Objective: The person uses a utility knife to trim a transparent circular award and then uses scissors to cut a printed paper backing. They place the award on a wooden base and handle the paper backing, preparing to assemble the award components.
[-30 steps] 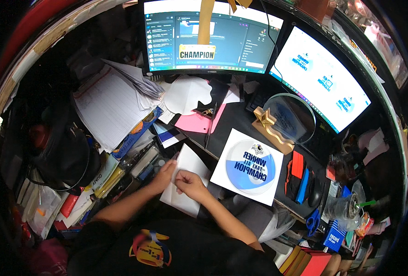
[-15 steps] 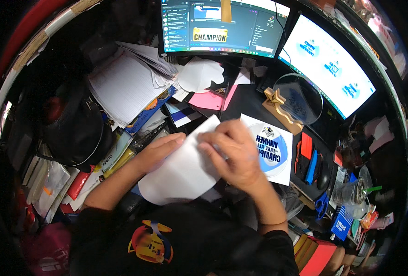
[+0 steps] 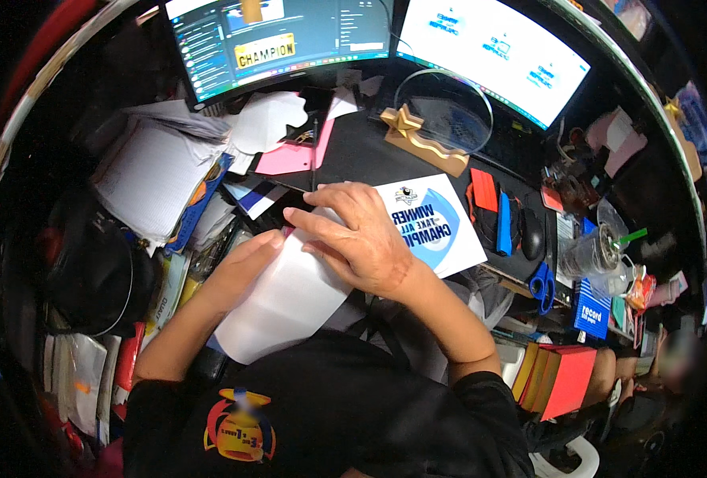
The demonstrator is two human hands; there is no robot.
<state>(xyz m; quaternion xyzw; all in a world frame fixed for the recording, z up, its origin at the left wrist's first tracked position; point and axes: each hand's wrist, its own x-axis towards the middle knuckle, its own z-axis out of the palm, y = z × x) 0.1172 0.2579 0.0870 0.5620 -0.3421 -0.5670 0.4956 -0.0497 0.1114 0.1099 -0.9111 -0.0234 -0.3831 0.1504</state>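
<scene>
A blank white sheet of paper (image 3: pixel 286 315), bent in a soft curve, is held between my hands in front of my chest. My left hand (image 3: pixel 250 267) grips its left edge, thumb lying along the upper side. Over the sheet's upper part reaches my right hand (image 3: pixel 357 239), fingers bent across the far edge and thumb tucked beneath the palm; its exact grip is partly hidden. Just beyond my right wrist lies a white printed sheet (image 3: pixel 461 247) with a blue round design and mirrored dark lettering, partly covered by the hand.
Beyond stands a clear round trophy on a gold wavy base with a star (image 3: pixel 425 147), before two monitors (image 3: pixel 286 68). Papers (image 3: pixel 150 175) pile up at left beside a black bag (image 3: pixel 90 271). At right are a mouse (image 3: pixel 533 233), blue scissors (image 3: pixel 542 287) and a plastic cup (image 3: pixel 599 248).
The view has swung right, so the desk things sit further left. My right hand has shifted to the sheet's far edge, its fingers more stretched; the left still holds the sheet.
</scene>
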